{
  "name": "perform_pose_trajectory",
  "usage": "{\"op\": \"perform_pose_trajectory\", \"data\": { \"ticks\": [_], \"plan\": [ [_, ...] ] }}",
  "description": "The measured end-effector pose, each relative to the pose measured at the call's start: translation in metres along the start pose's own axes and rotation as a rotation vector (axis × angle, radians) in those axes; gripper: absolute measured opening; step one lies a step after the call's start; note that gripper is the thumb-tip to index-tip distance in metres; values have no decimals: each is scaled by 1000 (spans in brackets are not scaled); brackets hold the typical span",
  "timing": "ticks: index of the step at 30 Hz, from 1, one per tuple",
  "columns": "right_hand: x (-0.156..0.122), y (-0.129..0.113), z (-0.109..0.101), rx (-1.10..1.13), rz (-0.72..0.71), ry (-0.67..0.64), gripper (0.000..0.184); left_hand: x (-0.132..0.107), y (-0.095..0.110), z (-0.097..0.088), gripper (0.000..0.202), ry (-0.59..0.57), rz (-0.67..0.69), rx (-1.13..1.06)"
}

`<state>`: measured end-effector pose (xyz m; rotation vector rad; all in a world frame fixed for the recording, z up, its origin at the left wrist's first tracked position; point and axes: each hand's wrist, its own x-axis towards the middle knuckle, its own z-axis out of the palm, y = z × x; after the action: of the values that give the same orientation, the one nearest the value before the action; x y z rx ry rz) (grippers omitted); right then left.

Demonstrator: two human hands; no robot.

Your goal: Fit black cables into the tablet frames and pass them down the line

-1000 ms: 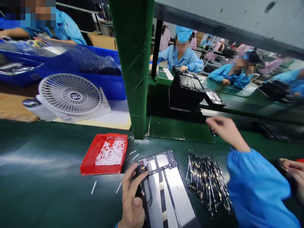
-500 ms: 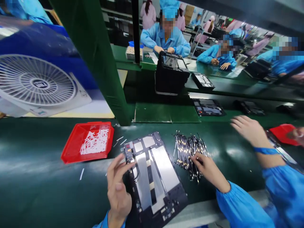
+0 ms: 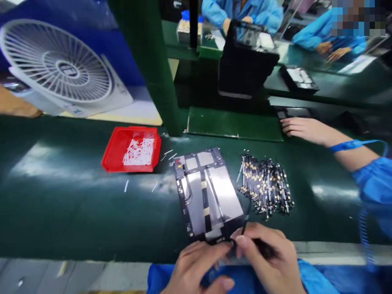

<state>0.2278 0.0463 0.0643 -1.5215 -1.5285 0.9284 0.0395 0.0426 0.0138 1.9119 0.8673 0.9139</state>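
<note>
Pinching black cable (image 3: 263,248), left hand (image 3: 196,269), right hand (image 3: 268,265), lying crosswise

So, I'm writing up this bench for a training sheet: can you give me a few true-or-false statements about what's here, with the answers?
1. The person's left hand and right hand hold a thin black cable at the near edge of the metal-backed panel. True.
2. The red tray is full of black cables. False: it holds white strips; the cables lie in a loose pile right of the panel.
3. A co-worker's hand is gripping the panel. False: it is beyond the pile, apart from the panel.
4. A white fan sits left of the green post. True.
</note>
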Motion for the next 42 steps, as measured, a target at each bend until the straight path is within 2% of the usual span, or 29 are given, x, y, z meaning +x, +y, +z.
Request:
{"op": "perform_pose_trajectory", "data": {
  "ticks": [2, 4, 9, 12, 16, 20, 22, 24, 26, 28, 31, 34, 36, 40, 42],
  "plan": [
    [0, -8, 19, 83, -74, -28, 19, 0, 7, 2, 23, -29, -66, 12],
    [-1, -7, 31, 123, -84, -49, 14, -3, 10, 1, 27, -28, -154, -10],
    [-6, 0, 37, 91, -24, -39, 15, -19, 11, -2, 18, -77, -302, -82],
    [-6, -2, 38, 82, -16, -46, 12, -26, 10, -2, 15, -65, -341, -85],
    [-8, 1, 39, 87, -2, -292, 5, -31, 6, -4, 20, -15, -402, -94],
    [-16, 11, 39, 66, 83, -481, 10, -39, 0, -9, 20, -36, -465, -77],
    [-17, 15, 41, 39, 98, -501, 12, -47, -4, -11, 12, 24, -489, -49],
    [-13, 17, 45, -4, 85, -443, 11, -55, -9, -13, 7, 129, -535, -3],
    [-4, 17, 51, -73, 78, -386, 10, -64, -12, -14, 13, 205, -604, 30],
    [7, 15, 56, -169, 82, -431, 11, -71, -12, -13, 17, 205, -644, 19],
    [20, 12, 59, -296, 107, -541, 13, -75, -5, -6, 31, 198, -722, -65],
    [25, 11, 58, -352, 124, -547, 13, -74, 6, 5, 42, 260, -802, -145],
    [26, 10, 58, -363, 130, -548, 12, -75, 8, 10, 47, 305, -804, -200],
    [28, 10, 59, -370, 142, -570, 11, -86, -12, 11, 58, 327, -803, -442],
    [29, 10, 59, -376, 145, -581, 11, -89, -24, 5, 59, 299, -872, -642]
  ]
}}
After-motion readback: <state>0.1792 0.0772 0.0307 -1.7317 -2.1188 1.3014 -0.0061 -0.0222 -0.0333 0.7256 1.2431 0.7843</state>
